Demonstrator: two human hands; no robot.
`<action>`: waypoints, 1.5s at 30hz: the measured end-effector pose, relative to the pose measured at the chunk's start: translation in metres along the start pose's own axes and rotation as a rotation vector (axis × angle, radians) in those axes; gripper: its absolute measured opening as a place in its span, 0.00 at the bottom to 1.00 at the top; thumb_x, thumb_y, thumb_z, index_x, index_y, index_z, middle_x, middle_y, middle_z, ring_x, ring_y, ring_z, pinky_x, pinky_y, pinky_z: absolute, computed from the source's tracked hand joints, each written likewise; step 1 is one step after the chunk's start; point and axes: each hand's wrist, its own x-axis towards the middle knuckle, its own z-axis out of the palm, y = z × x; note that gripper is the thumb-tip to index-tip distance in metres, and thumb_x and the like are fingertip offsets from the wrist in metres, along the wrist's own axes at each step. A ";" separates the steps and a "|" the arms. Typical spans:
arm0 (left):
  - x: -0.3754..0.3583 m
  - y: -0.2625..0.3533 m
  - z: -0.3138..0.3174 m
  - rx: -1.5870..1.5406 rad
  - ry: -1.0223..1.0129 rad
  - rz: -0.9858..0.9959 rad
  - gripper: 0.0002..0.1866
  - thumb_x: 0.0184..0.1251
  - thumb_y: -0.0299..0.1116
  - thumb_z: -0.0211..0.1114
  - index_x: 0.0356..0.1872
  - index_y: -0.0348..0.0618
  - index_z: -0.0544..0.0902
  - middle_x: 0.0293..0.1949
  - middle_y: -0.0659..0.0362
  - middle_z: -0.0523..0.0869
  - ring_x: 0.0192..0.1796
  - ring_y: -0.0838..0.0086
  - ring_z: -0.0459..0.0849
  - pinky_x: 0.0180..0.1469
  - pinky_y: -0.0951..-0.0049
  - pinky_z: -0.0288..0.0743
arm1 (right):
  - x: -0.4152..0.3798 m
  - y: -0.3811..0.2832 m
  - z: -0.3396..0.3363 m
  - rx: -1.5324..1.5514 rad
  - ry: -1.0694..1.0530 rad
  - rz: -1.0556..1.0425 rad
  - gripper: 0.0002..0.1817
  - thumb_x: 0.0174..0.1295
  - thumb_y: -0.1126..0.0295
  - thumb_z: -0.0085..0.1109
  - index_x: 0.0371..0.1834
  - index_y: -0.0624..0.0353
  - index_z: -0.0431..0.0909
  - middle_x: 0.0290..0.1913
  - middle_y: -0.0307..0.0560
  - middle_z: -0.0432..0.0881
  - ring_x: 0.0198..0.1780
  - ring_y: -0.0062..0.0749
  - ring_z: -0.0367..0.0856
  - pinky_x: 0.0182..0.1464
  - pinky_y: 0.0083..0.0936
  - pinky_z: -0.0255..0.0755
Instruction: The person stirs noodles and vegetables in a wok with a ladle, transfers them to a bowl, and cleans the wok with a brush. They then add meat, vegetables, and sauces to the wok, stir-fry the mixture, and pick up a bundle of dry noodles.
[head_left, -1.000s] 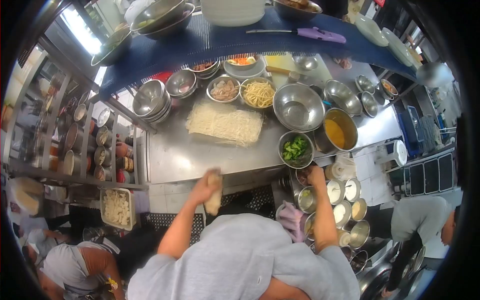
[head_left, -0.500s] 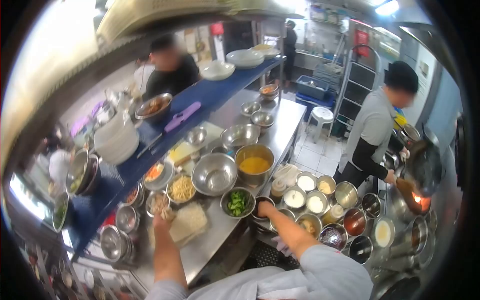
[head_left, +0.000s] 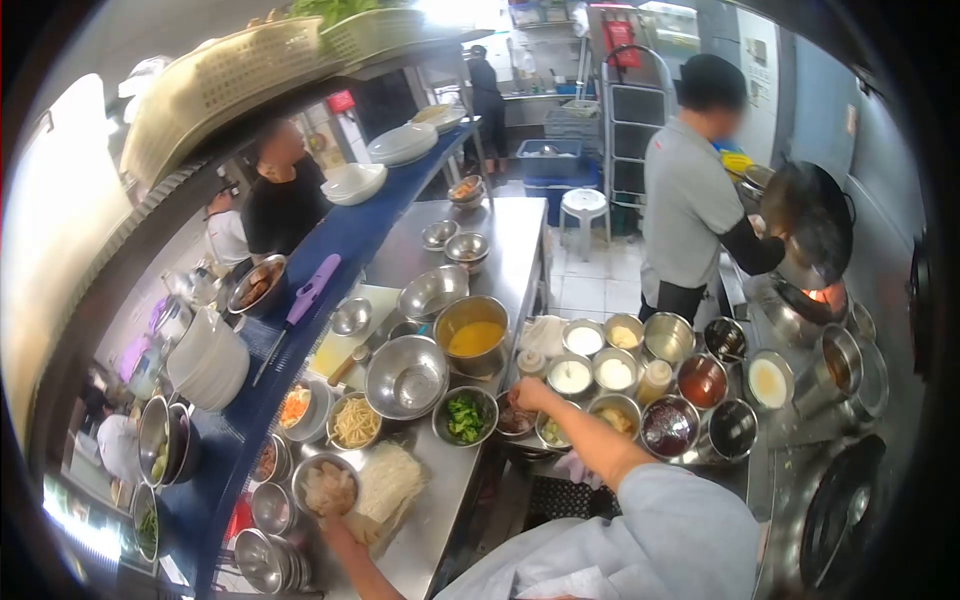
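My left hand [head_left: 340, 528] grips the near rim of a metal bowl [head_left: 326, 487] of pale, wet slices, its fingertips mostly hidden. Directly right of that bowl a pale slab of thin noodles [head_left: 388, 490] lies on the steel counter. Over on the right, my right hand [head_left: 530, 396] is closed, fingers down at a small bowl [head_left: 515, 418] of dark reddish pieces; what they pinch I cannot tell. Beside it stands a bowl of chopped greens [head_left: 465, 416]. A bowl of yellow noodles [head_left: 355, 420] and a wide metal bowl [head_left: 406, 377] are farther back.
A pot of yellow liquid [head_left: 471, 336] stands on the counter. Sauce containers [head_left: 669, 425] crowd the right side. A blue shelf [head_left: 345, 235] with plates and a purple-handled tool [head_left: 314, 288] runs along the left. A co-worker [head_left: 690, 190] stands at a flaming wok [head_left: 808, 225].
My view has turned to the right. The bowl of pale slices is now nearer me, with my left hand at its near rim. The co-worker's wok has changed its tilt.
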 end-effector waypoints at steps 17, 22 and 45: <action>-0.268 -0.154 0.235 0.611 -1.517 -0.709 0.20 0.61 0.28 0.63 0.53 0.30 0.76 0.44 0.50 0.84 0.41 0.62 0.85 0.40 0.64 0.80 | -0.581 -0.034 -0.185 0.858 1.653 -0.102 0.07 0.55 0.75 0.64 0.37 0.62 0.81 0.37 0.44 0.84 0.37 0.25 0.83 0.39 0.23 0.76; -0.263 -0.146 0.248 0.838 -1.577 -0.691 0.21 0.60 0.29 0.64 0.54 0.31 0.76 0.43 0.50 0.84 0.40 0.63 0.85 0.40 0.64 0.80 | -0.728 -0.023 -0.199 -0.009 2.195 0.659 0.14 0.62 0.61 0.63 0.44 0.60 0.83 0.37 0.48 0.86 0.36 0.34 0.86 0.43 0.29 0.79; -0.607 -0.193 0.298 0.789 -2.008 -0.490 0.17 0.63 0.29 0.64 0.52 0.38 0.77 0.40 0.56 0.83 0.36 0.71 0.83 0.34 0.72 0.80 | -0.888 0.094 -0.021 1.741 1.846 -0.178 0.21 0.63 0.69 0.56 0.59 0.61 0.70 0.26 0.42 0.75 0.23 0.25 0.75 0.22 0.23 0.67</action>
